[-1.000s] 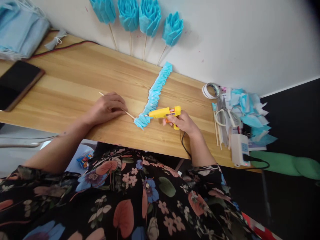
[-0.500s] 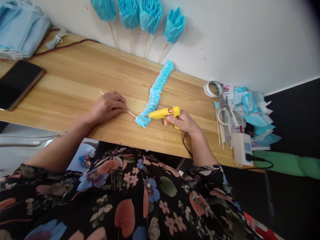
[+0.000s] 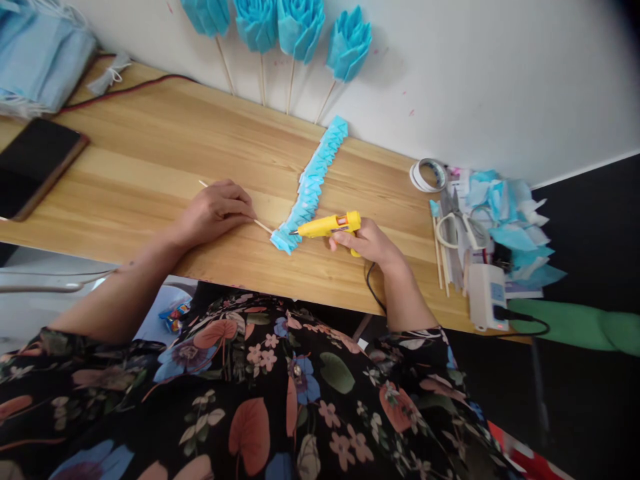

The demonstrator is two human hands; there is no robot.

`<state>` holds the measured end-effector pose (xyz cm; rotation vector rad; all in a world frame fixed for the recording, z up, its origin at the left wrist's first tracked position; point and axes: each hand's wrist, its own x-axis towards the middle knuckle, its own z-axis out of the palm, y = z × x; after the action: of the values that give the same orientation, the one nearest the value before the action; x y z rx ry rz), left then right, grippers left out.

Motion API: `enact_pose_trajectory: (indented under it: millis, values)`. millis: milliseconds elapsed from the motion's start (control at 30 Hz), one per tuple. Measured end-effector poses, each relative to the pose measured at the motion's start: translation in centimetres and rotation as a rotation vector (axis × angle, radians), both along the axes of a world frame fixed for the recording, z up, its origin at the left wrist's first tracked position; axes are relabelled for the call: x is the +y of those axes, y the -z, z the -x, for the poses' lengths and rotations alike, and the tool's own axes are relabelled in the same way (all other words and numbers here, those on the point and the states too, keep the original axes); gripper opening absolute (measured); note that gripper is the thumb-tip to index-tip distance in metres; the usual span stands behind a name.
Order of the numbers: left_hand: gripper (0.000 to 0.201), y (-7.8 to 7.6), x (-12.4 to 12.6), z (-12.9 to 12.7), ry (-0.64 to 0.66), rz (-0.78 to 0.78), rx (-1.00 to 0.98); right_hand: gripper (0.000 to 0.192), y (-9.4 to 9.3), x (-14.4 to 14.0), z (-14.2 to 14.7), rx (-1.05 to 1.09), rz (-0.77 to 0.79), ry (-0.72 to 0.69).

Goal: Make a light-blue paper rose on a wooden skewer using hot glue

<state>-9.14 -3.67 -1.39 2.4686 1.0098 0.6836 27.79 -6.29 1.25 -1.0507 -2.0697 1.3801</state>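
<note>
My left hand (image 3: 220,208) is closed around a thin wooden stick (image 3: 263,227), whose tip meets the near end of a pleated blue strip (image 3: 313,180). That strip runs across the table toward the wall. In my right hand (image 3: 370,240) is a yellow hot glue gun (image 3: 327,225), its nozzle pointing left over the strip's near end, close to the stick's tip. Whether the nozzle touches the strip I cannot tell. Beyond, several blue flowers on sticks, one of them a blue rose (image 3: 349,43), lean against the wall.
On the right lie a roll of white tape (image 3: 429,175), scissors (image 3: 457,230), blue scraps (image 3: 520,220) and a white power box (image 3: 486,297). A phone (image 3: 40,163) and a pile of blue face masks (image 3: 45,60) occupy the left. The gun's cord (image 3: 373,290) hangs over the table edge.
The view has shifted very slightly. Both hands, the glue gun, the stick and the blue strip hold nearly the same positions.
</note>
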Motion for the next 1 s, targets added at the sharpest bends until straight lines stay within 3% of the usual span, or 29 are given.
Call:
enact_pose_trajectory:
  millis: [500,1000]
  values:
    - [0.033,0.08,0.09,0.09,0.010,-0.029,0.008,0.056,-0.48,-0.06,-0.31,-0.013,0.031,0.026]
    - [0.032,0.62,0.22,0.28,0.028,-0.078,-0.038,0.056,-0.42,-0.09,-0.51,-0.024,-0.035,0.047]
